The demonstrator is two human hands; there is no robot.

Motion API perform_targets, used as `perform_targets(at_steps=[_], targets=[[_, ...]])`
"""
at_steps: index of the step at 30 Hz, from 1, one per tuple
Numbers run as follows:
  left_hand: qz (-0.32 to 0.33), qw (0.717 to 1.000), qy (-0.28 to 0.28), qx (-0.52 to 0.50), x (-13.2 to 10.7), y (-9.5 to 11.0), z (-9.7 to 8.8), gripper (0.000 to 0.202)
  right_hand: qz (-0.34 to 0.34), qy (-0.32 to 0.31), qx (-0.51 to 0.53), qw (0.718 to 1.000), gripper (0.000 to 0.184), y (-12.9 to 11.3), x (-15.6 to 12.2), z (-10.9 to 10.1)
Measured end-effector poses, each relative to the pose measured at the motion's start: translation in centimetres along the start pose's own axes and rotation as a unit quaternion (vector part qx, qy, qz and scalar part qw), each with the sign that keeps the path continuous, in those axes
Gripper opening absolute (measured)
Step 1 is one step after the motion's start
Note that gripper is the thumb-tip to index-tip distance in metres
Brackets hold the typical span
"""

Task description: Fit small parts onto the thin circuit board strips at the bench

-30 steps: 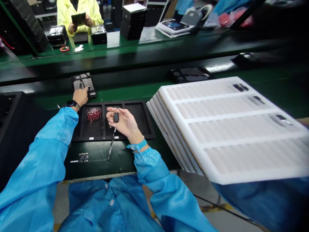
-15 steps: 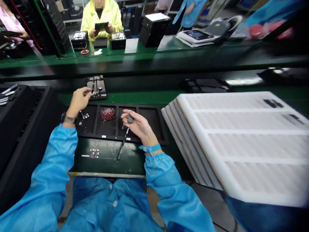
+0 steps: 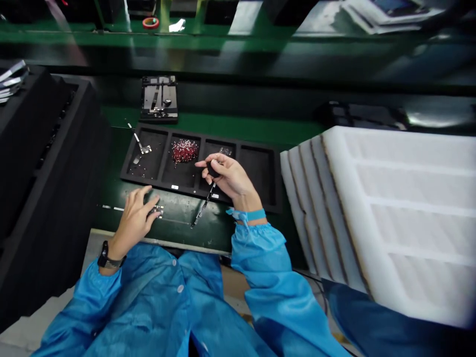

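My left hand (image 3: pixel 137 214) is low over the green bench, fingers apart, thumb and index finger around a small circuit board (image 3: pixel 159 212). Whether they touch it I cannot tell. My right hand (image 3: pixel 236 179) is closed around a small dark rounded object (image 3: pixel 213 171), its kind unclear, above the black compartment tray (image 3: pixel 174 187). Below that hand a long thin dark strip with small components (image 3: pixel 203 210) slants from the tray edge onto the bench. A pile of tiny red and silver parts (image 3: pixel 185 150) fills part of one compartment. A flex cable (image 3: pixel 143 148) lies in the left one.
An opened electronic device (image 3: pixel 159 99) lies behind the tray. Tall black foam trays (image 3: pixel 74 148) stand at the left. Stacked white foam trays (image 3: pixel 372 198) take up the right. A red tape roll (image 3: pixel 150 23) sits on the raised ledge beyond.
My left hand has moved from beside the opened device down to the small circuit board, its fingers spreading. My right hand stays over the tray with the dark object. The view has tilted down.
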State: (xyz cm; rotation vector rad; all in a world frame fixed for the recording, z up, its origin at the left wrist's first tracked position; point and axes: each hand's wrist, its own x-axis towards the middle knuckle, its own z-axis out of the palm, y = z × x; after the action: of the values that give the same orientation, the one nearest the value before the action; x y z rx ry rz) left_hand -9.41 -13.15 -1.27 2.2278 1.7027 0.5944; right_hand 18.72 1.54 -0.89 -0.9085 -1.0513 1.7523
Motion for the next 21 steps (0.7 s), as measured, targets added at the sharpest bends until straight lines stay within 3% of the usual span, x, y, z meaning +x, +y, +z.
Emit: perform_targets(at_steps=[6, 14, 21], targets=[[-0.004, 1.0, -0.008, -0.024, -0.4, 0.4, 1.5, 0.023, -0.006, -0.004, -0.036, 0.999, 0.042, 0.4, 0.2, 0.6], [0.017, 0.996, -0.057, -0.067, 0.5, -0.1, 1.3, 0.01, 0.005, -0.019, -0.06, 0.998, 0.038, 0.8, 0.4, 0.8], [0.06, 0.99, 0.015, -0.125, -0.5, -0.3, 1.9, 0.013, -0.009, -0.031, -0.093, 0.995, 0.038, 0.8, 0.6, 0.9]])
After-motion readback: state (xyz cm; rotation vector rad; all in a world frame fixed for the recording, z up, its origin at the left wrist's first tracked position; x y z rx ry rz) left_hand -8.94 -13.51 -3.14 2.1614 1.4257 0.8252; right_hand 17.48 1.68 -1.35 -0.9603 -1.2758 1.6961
